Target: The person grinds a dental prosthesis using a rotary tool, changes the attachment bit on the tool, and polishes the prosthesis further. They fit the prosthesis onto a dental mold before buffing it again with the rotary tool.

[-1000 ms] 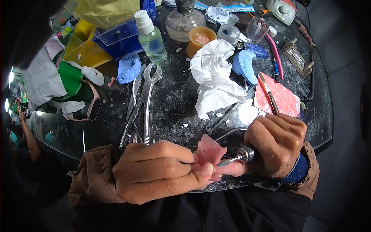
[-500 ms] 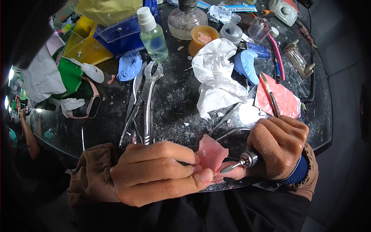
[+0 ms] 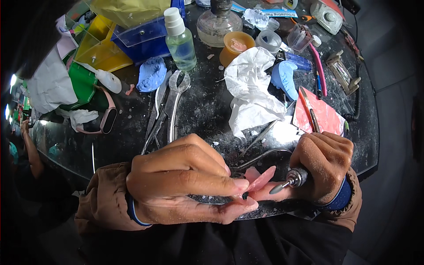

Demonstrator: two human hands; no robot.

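My left hand (image 3: 179, 181) grips a thin, irregular pink piece (image 3: 260, 180) between thumb and fingertips, its edge turned up. My right hand (image 3: 324, 170) is closed round a metal rotary handpiece (image 3: 297, 178), whose grey tapered bit (image 3: 277, 188) points down-left, just right of the pink piece. My right thumb reaches under the bit toward the pink piece; whether they touch I cannot tell. Behind my hands lie metal pliers (image 3: 175, 97), a crumpled white paper (image 3: 251, 101) and a pink sheet (image 3: 327, 119) with a metal knife (image 3: 309, 108) on it.
The dark worktop (image 3: 207, 123) holds a spray bottle (image 3: 181, 48), glass burner (image 3: 216, 31), amber cup (image 3: 236, 46), blue molds (image 3: 285, 79), yellow and green trays (image 3: 101, 48), a wristband device (image 3: 106, 119) and a small white machine (image 3: 327, 17). Another person's arm (image 3: 32, 150) is at far left.
My left hand has rotated, its fingers bunching higher and thumb lower, turning the pink piece from flat-facing to nearly edge-on. The handpiece has shifted right, with its bit further from the piece.
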